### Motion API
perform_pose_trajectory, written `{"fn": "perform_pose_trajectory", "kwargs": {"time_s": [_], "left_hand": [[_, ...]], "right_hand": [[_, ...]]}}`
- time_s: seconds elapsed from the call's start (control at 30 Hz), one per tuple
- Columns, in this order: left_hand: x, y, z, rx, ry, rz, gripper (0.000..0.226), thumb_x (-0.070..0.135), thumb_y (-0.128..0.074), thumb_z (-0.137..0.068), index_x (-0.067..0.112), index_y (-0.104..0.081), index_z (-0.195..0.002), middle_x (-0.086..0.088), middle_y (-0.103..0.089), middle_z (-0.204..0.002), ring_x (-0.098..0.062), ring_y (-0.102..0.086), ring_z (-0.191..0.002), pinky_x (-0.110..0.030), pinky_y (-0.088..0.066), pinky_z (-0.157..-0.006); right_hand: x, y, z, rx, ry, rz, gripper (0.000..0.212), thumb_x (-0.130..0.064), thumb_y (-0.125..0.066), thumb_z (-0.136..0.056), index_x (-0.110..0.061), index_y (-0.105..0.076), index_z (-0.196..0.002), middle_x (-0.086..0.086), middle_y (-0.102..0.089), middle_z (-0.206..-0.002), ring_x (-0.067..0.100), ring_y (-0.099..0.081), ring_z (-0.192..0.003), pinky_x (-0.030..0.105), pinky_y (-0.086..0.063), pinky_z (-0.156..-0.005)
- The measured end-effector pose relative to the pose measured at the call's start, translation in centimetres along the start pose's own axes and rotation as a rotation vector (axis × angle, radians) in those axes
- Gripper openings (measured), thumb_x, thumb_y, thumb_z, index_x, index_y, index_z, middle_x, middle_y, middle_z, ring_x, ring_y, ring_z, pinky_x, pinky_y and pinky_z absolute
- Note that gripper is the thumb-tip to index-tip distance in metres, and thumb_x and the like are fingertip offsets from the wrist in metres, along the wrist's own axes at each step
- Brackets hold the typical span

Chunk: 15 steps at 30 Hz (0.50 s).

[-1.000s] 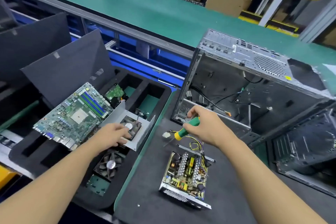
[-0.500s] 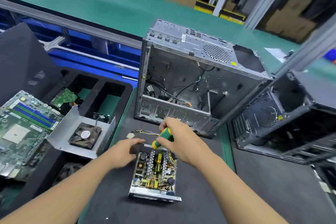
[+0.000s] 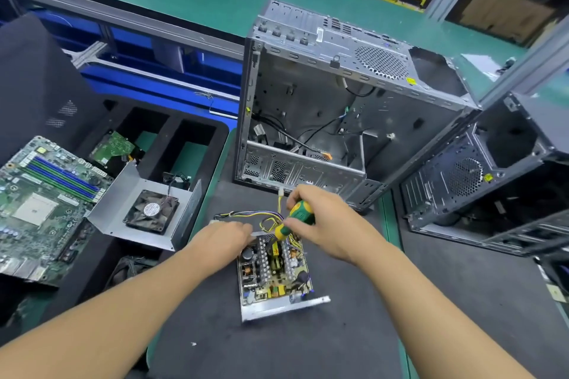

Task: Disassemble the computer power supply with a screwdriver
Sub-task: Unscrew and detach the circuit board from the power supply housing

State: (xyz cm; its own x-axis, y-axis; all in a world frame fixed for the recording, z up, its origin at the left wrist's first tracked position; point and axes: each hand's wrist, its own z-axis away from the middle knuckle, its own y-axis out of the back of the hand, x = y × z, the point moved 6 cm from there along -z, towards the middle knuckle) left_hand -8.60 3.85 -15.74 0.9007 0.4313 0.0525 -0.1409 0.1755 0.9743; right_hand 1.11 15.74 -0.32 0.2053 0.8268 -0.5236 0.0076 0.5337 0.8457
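While the right hand (image 3: 326, 224) grips the green-yellow screwdriver (image 3: 297, 218), tip down into the open power supply (image 3: 274, 280) at lower centre of the frame on the dark mat (image 3: 400, 301), the left hand (image 3: 221, 240) sits on its upper-left rim; gripping or just pressing, can't tell. Best: shaft upright, tip seated fully before turning, unit braced. Counts: one supply, one screwdriver, two computer cases: grey case (image 3: 338, 101), black case (image 3: 492, 178); one motherboard (image 3: 40, 203).

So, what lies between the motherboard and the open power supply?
A grey metal cover holding a black fan, left of the power supply, in the head view.
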Motion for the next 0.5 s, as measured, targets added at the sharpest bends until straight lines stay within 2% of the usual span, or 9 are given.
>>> {"fn": "perform_pose_trajectory", "kwargs": {"time_s": [0.1, 0.2, 0.27, 0.4, 0.5], "left_hand": [[0.7, -0.7, 1.3, 0.024, 0.086, 0.04, 0.014, 0.024, -0.038, -0.103, 0.017, -0.046, -0.112, -0.005, -0.069, -0.104, -0.031, -0.069, -0.094, -0.041, -0.049, -0.071], [1.3, -0.4, 2.1, 0.071, 0.232, 0.151, 0.022, 0.023, -0.044, -0.097, 0.017, -0.044, -0.118, -0.006, -0.072, -0.101, -0.032, -0.069, -0.093, -0.037, -0.044, -0.066], [2.0, 0.0, 2.9, 0.082, 0.332, 0.211, 0.022, 0.02, -0.047, -0.093, 0.016, -0.043, -0.114, -0.006, -0.072, -0.098, -0.032, -0.07, -0.092, -0.037, -0.043, -0.065], [3.8, -0.2, 4.2, 0.069, 0.529, 0.386, 0.022, 0.016, -0.047, -0.089, 0.014, -0.041, -0.11, -0.01, -0.069, -0.101, -0.036, -0.067, -0.095, -0.04, -0.047, -0.072], [5.6, 0.2, 4.7, 0.028, 0.661, 0.619, 0.011, 0.021, -0.051, -0.092, 0.013, -0.043, -0.094, -0.014, -0.065, -0.107, -0.039, -0.063, -0.099, -0.035, -0.04, -0.069]], "right_hand": [[0.3, 1.5, 0.6, 0.059, 0.008, 0.002, 0.019, -0.032, -0.068, -0.087, -0.033, -0.049, -0.091, -0.018, -0.053, -0.083, -0.006, -0.048, -0.079, 0.01, -0.035, -0.065], [0.9, 2.5, 1.0, 0.087, -0.009, -0.014, 0.018, -0.033, -0.068, -0.085, -0.031, -0.05, -0.089, -0.011, -0.057, -0.077, 0.004, -0.048, -0.07, 0.022, -0.042, -0.061], [1.3, 2.9, 1.2, 0.094, -0.01, -0.019, 0.018, -0.032, -0.068, -0.083, -0.029, -0.051, -0.087, -0.01, -0.058, -0.073, 0.006, -0.047, -0.067, 0.026, -0.044, -0.06], [2.1, 2.4, 2.1, 0.057, -0.008, 0.005, 0.018, -0.032, -0.066, -0.081, -0.03, -0.049, -0.085, -0.013, -0.056, -0.075, 0.005, -0.048, -0.067, 0.024, -0.043, -0.059], [3.3, 1.7, 3.3, 0.034, -0.018, 0.031, 0.018, -0.033, -0.066, -0.082, -0.03, -0.049, -0.085, -0.013, -0.056, -0.08, 0.003, -0.05, -0.073, 0.02, -0.039, -0.06]]}}
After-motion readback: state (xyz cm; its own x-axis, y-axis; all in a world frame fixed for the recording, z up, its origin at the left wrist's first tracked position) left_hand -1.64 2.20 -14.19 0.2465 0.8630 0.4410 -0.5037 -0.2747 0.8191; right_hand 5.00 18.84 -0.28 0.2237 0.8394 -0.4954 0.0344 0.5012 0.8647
